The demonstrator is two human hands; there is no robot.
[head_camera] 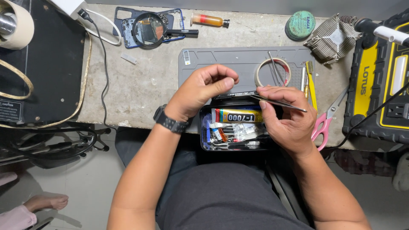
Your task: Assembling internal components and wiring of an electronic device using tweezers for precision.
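Nearest, a black tin [205, 127] sits just below both sets of fingers, packed with a yellow glue tube [238, 115] and small tools. Above its rim, the left hand [200, 91], a black watch [169, 121] on its wrist, curls its fingers [221, 79] tight around the end of a thin dark flat piece [236, 94] that spans between the two hands. The right hand [287, 115] pinches metal tweezers [279, 102] narrowly between thumb and forefinger, tips pointing away to the right. Just beyond the right fingers, a tape ring [272, 71] lies on a grey work mat [226, 57], with a yellow-handled brush [311, 83] beside it. Pink scissors [326, 121] lie right of that hand. Farther off, past the left fingers, a magnifying glass [149, 29] rests on an opened phone [128, 25]; further right sit a small amber bottle [208, 19], a green round tin [300, 24] and a finned heatsink [334, 38].
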